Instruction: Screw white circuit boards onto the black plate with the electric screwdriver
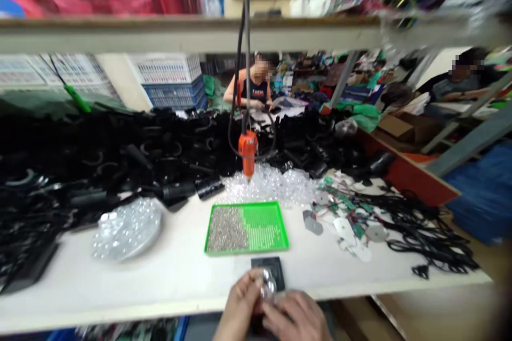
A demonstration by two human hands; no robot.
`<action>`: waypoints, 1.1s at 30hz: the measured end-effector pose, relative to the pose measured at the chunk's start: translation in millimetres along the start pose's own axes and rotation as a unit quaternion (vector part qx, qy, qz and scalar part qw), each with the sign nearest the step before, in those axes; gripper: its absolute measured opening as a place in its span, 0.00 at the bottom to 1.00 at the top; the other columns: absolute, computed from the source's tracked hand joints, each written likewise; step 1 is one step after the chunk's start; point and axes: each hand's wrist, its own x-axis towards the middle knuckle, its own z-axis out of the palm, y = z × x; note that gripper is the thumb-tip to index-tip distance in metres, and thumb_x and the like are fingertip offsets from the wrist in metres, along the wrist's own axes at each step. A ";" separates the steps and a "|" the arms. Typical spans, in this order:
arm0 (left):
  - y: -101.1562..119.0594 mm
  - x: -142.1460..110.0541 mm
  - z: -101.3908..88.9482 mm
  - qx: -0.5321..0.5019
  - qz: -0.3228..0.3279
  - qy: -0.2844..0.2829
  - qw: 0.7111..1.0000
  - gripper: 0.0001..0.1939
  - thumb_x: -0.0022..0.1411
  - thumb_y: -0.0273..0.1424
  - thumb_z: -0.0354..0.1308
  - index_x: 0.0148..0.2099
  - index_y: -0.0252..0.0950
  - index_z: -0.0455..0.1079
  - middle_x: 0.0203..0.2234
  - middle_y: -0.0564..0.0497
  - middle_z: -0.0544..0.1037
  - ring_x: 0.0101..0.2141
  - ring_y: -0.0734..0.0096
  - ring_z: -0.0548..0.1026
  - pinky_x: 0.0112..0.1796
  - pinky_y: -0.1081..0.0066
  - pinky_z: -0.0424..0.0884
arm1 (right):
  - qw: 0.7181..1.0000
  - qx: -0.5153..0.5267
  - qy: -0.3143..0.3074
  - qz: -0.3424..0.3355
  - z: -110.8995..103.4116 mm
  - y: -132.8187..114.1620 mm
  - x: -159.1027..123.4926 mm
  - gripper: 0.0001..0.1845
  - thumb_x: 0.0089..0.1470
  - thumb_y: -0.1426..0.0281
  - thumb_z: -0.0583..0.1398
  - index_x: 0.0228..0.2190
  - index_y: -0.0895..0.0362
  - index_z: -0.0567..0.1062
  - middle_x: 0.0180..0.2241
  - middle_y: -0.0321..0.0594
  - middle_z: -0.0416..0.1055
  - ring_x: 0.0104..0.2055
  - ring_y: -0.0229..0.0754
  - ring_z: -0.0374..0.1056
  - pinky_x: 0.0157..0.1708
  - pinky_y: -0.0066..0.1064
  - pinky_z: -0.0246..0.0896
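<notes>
- white workbench (172, 287), its front edge running across the view
- black square plate (269, 272) at the front edge
- green tray (246, 228), with small grey metal pieces heaped in one half
- round, clear, dimpled disc (127, 229) to the left of the tray
- heap of clear plastic domes (268, 184) behind the tray
- large heap of black plastic parts (120, 144) along the back and left
- small circuit boards with white pieces (348, 224) to the right of the tray
- tangled black cables (420, 229) at the right
</notes>
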 end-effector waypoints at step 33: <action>-6.9 28.9 -49.2 0.685 0.541 0.048 0.486 0.13 0.69 0.32 0.50 0.46 0.39 0.76 0.44 0.49 0.80 0.43 0.60 0.74 0.43 0.65 0.62 | 0.964 -0.106 -0.245 0.004 7.0 49.6 5.4 0.14 0.60 0.64 0.57 0.46 0.55 0.74 0.48 0.39 0.76 0.53 0.48 0.65 0.55 0.44 0.51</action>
